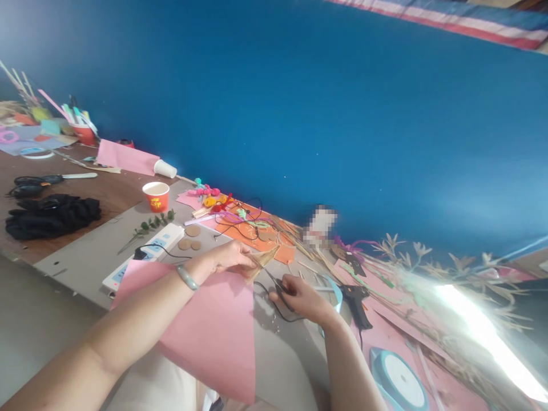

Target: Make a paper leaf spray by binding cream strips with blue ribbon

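My left hand (pixel 233 256), with a bangle on its wrist, pinches a dry tan husk-like leaf (pixel 266 258) above the pink paper sheet (pixel 205 325). In my right hand (pixel 299 297) is a pair of dark-handled scissors (pixel 279 287), fingers wrapped round the handles. Their blades point up and left and meet the leaf's lower right side; whether they are spread or closed I cannot make out. A black cable runs on the grey board just under my right hand.
A white power strip (pixel 148 254) and red paper cup (pixel 156 197) stand to the left. A black glue gun (pixel 357 302) and blue-and-white tape reel (pixel 400 377) lie at right. Dried stems (pixel 428 257) spread along the blue wall (pixel 299 114). Orange paper (pixel 285 254) carries craft scraps.
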The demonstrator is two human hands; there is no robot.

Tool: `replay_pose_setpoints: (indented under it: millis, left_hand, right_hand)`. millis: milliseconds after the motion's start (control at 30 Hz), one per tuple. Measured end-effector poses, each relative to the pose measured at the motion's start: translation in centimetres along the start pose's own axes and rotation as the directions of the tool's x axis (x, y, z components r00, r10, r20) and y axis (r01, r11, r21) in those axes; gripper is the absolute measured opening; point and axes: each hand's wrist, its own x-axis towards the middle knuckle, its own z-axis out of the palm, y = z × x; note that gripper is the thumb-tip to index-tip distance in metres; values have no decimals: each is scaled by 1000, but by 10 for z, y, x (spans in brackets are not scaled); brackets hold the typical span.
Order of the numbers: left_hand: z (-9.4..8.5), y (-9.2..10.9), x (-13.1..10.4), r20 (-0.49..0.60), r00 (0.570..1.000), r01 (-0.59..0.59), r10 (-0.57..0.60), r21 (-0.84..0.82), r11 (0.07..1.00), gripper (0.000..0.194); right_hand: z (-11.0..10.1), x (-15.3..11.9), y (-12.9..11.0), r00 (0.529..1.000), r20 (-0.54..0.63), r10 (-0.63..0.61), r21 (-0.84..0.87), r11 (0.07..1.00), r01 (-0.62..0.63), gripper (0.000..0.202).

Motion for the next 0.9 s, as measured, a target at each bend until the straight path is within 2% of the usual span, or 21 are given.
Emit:
replay_pose_setpoints:
  millis: [167,367,633,800,900]
  left_hand:
    - [-1,2,-1,29,999,13,-12,-40,999,25]
    - [-2,3,-1,60,998,18,-18,-9,1000,27]
    - [-1,3,-1,37,998,42,-41,-29,999,30]
    - [-2,0,0,43,999,29,-28,-25,999,30]
    - [-3,-2,2,34,999,-6,7,-37,999,42]
  right_hand:
    - [-2,0,-1,999,26,-19,42,999,18,43]
    - [-4,-1,-3,997,75,-8,39,999,5,44]
    - [-5,-2,-5,996,91,4,127,992,-15,46]
    - [-5,-2,-4,994,111,20,104,994,-31,47]
    - [-5,-1,-3,993,115,35,77,996,-44,47]
